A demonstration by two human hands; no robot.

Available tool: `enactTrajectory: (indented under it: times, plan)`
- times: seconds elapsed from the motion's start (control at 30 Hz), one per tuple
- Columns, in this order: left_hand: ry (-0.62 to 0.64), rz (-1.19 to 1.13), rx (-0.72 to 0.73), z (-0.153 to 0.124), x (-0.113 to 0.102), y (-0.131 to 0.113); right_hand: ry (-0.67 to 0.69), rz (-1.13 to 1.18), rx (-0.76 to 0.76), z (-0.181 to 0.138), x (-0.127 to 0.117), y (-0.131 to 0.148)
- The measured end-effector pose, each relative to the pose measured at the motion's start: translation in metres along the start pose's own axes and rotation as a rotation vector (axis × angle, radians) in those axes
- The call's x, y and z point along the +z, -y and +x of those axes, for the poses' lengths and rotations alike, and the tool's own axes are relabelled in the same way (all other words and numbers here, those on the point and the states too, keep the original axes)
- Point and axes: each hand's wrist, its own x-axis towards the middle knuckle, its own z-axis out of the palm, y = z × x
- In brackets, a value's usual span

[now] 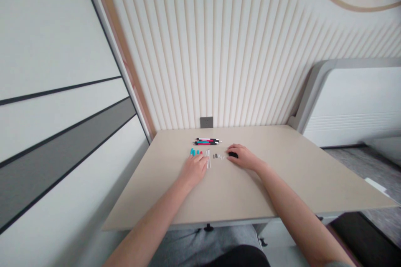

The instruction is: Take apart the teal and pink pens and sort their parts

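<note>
My left hand [194, 168] lies low over the table, fingers stretched out and apart. Its fingertips are near small blue plastic pieces [193, 152] and a red piece [201, 152]. Thin white sticks [209, 159], like pen refills, lie beside that hand, partly hidden by its fingers. On the other side, my right hand [243, 157] curves around a cluster of black pieces [233, 154], thumb and fingers apart; whether it grips any is unclear. Small grey pieces [216, 156] and whitish bits [221, 157] lie between the hands. Beyond them lies a row of pens [206, 142], black, red, blue and white.
The beige table [219, 200] meets a ribbed wall [194, 50] with a dark socket [206, 122] low on it. A white and grey cabinet [62, 142] borders the left side. At right stands a white headboard [354, 104]. My lap is below the front edge.
</note>
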Motion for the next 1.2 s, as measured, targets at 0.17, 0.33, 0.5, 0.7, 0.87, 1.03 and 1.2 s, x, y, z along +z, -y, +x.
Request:
enactTrajectory:
  times: [0.17, 0.33, 0.5, 0.7, 0.87, 1.03, 1.2]
  plan:
    - [0.003, 0.005, 0.003, 0.0, -0.001, -0.001, -0.006, -0.038, 0.019, -0.002, -0.001, 0.001]
    - [0.004, 0.005, 0.006, 0.001, -0.002, -0.001, -0.058, -0.102, 0.003, -0.001, 0.001, 0.016]
    - [-0.003, 0.0, 0.009, 0.001, -0.003, -0.002, -0.064, -0.135, -0.033, 0.004, 0.005, 0.029]
    - [0.005, -0.003, 0.011, 0.002, -0.003, -0.002, -0.062, -0.141, -0.032, 0.005, 0.008, 0.023]
    - [-0.002, -0.001, 0.005, 0.001, -0.003, -0.002, -0.06, -0.149, -0.035, 0.007, 0.012, 0.02]
    - [0.0, 0.0, 0.007, 0.001, -0.003, -0.002, -0.057, -0.158, -0.035, 0.008, 0.01, 0.028]
    - [0.006, 0.012, 0.009, 0.001, -0.005, -0.003, -0.029, -0.147, -0.071, 0.006, 0.007, 0.036]
